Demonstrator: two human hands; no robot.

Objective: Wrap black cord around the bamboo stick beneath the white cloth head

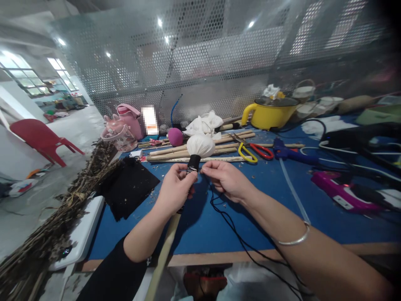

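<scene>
My left hand (177, 186) is closed around the black-wrapped neck of a stick with a round, white cloth-covered head (200, 146). The pale wooden stick (163, 259) slants down toward me past the table's front edge. Pale thread-like lines cross the black wrapping (193, 164). Just right of the neck, my right hand (227, 177) pinches a thin black cord close to the wrapping. The rest of the black cord (230, 221) trails in loose loops over the table and off its front edge.
Behind lie wooden sticks (169, 152), yellow-and-red-handled scissors (249, 152) and a purple ball (175, 137). A blue glue gun (294, 154), magenta power strip (341, 194) and yellow pot (272, 115) stand right. Black cloth (127, 188) and dry twigs (72, 200) lie left. A perforated metal screen (200, 54) rises behind.
</scene>
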